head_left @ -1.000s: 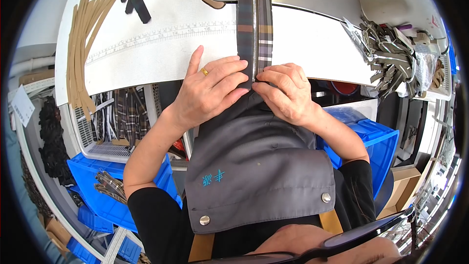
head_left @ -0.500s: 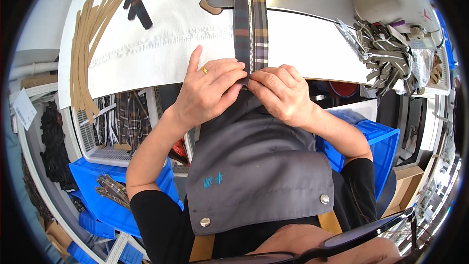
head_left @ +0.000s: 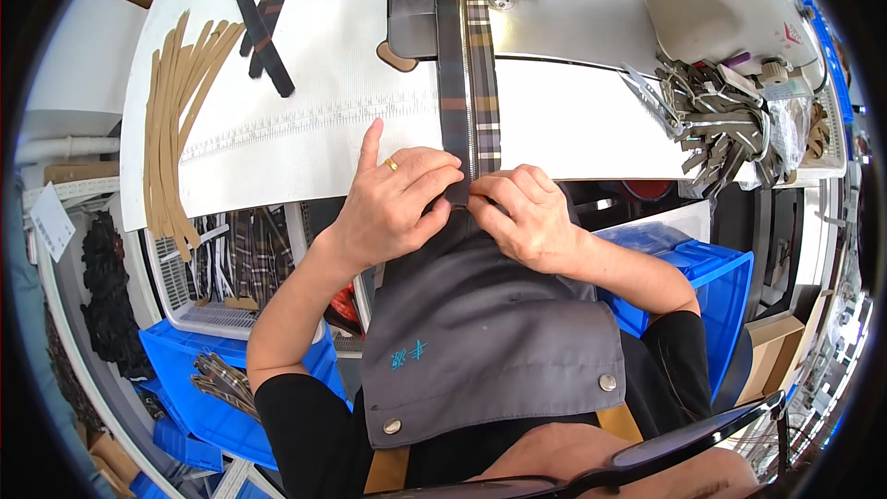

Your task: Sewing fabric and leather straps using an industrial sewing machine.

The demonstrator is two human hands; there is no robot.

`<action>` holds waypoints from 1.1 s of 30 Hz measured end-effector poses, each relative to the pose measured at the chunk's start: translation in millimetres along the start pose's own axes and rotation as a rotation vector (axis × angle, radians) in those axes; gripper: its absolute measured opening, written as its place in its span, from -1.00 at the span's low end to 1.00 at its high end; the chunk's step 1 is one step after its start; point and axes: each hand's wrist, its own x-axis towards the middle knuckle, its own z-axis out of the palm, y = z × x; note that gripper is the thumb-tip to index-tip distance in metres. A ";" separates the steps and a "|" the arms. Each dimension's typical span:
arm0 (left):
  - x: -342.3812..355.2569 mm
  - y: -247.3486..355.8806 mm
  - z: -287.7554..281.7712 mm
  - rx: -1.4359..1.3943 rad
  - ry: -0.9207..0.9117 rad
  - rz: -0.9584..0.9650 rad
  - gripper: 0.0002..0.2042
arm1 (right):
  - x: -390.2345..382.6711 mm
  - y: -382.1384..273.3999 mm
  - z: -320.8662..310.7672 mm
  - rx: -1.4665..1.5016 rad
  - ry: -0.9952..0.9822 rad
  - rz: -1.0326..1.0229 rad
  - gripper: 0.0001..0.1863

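At the near edge of the table (head_left: 582,120), a plaid zipper strip (head_left: 453,83).
Left hand (head_left: 393,208) and right hand (head_left: 528,222) pinch its end.

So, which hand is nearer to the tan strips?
Left. The left hand is to the right of the tan strips; the right hand is farther right, at the zipper strip.

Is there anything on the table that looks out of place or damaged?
Nothing looks damaged or spilled. Slightly untidy: tan strips overhang the front edge of the white table, and two dark strips lie crossed.
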 end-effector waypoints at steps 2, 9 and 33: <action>0.8 -2.6 -0.7 -0.009 -0.010 0.012 -0.71 | 0.2 -2.0 0.8 0.019 0.005 0.058 -0.79; 9.6 -11.7 -11.4 -0.053 -0.124 0.002 -0.74 | 7.2 5.1 -6.8 0.067 -0.046 -0.026 -0.80; 105.6 -96.6 -8.2 0.282 -0.098 -0.121 -0.67 | 24.2 20.1 -18.9 0.124 -0.201 -0.155 -0.84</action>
